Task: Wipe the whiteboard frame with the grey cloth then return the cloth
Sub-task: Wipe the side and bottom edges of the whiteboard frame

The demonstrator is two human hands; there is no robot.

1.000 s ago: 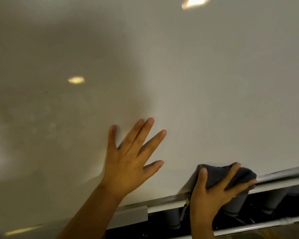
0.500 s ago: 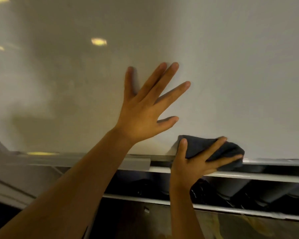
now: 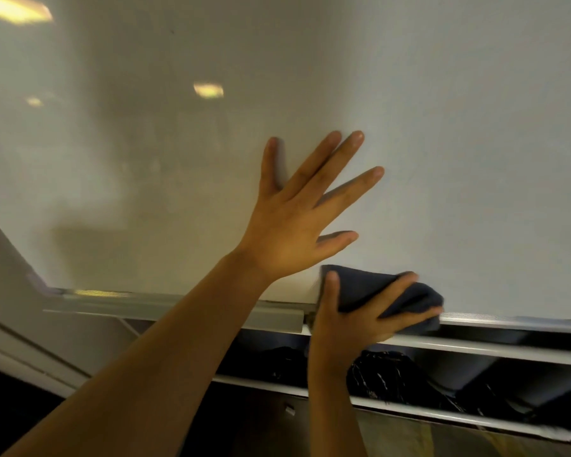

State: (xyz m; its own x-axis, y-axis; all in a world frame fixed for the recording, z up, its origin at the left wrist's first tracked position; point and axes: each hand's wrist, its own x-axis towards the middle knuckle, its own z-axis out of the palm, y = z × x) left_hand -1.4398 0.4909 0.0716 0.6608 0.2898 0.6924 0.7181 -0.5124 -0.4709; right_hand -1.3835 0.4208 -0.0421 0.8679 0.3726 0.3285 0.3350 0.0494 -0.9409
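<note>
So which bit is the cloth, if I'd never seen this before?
Start at the big white board filling the view and follow it down to the metal frame along its bottom edge. There the right hand presses a crumpled cloth against the frame. It is the only dark grey, soft thing against all that pale surface.

Frame right of cloth clear; leftward, left hand and forearm block; tray bracket below.
</note>
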